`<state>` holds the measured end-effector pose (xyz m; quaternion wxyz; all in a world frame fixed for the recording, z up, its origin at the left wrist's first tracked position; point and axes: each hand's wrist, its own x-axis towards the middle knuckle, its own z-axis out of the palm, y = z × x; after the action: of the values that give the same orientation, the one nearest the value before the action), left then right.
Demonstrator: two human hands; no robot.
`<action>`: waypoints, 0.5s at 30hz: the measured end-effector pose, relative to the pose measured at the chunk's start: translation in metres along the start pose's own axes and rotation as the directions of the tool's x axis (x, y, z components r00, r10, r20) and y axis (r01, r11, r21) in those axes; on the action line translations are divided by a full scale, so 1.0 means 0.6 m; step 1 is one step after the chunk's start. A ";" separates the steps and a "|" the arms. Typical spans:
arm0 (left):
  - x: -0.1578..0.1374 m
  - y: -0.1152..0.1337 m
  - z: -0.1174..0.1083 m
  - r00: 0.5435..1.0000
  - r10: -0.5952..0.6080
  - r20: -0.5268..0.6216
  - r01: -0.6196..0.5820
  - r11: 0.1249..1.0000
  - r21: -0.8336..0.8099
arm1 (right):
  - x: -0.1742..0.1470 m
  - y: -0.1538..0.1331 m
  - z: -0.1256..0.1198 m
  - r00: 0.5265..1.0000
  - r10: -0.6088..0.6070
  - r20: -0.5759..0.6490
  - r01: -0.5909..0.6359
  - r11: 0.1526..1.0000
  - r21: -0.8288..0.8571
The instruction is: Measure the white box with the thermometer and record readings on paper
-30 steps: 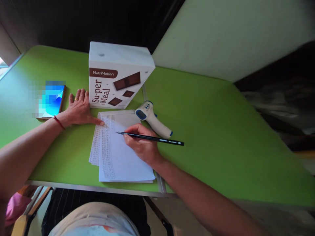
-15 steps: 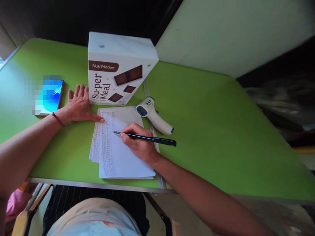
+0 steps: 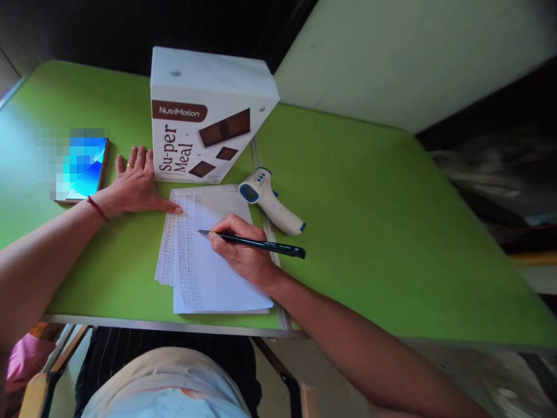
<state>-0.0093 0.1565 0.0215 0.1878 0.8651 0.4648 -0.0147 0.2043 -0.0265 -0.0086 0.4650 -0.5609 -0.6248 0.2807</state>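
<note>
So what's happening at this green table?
A person is writing on a stack of paper sheets lying on the green table. The right hand holds a black pen with its tip on the top sheet. The left hand lies flat, one finger pinning the paper's upper left corner. A white Su-per Meal box stands behind the sheets, an infrared thermometer lies to the right, and a phone lies left of the left hand.
</note>
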 end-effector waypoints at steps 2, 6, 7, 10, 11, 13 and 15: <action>-0.001 0.001 -0.001 1.000 0.002 -0.001 -0.002 1.000 0.001 | 0.001 -0.001 -0.001 1.000 -0.007 -0.008 0.007 1.000 0.010; -0.003 0.003 -0.001 1.000 -0.001 -0.006 0.001 1.000 0.001 | 0.003 -0.003 -0.001 1.000 -0.003 -0.006 0.003 1.000 0.025; -0.003 0.003 -0.001 1.000 -0.002 -0.008 0.002 1.000 0.000 | 0.002 -0.003 -0.001 1.000 -0.001 -0.005 0.001 1.000 0.024; -0.003 0.002 -0.001 1.000 -0.005 -0.010 0.005 1.000 -0.010 | 0.002 -0.003 -0.002 1.000 0.020 0.006 -0.020 1.000 0.019; -0.002 0.003 -0.002 1.000 -0.005 -0.010 0.005 1.000 -0.013 | 0.002 -0.002 -0.002 1.000 0.026 0.011 -0.027 0.999 0.020; -0.003 0.003 -0.002 1.000 -0.009 -0.007 0.009 1.000 -0.015 | 0.001 -0.002 -0.002 1.000 0.025 0.003 -0.025 0.999 0.020; -0.003 0.003 -0.002 1.000 -0.011 -0.005 0.011 1.000 -0.015 | 0.001 0.000 -0.003 1.000 0.008 -0.017 -0.008 1.000 0.015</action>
<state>-0.0087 0.1547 0.0239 0.1932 0.8611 0.4702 -0.0101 0.2057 -0.0261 -0.0075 0.4736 -0.5621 -0.6165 0.2824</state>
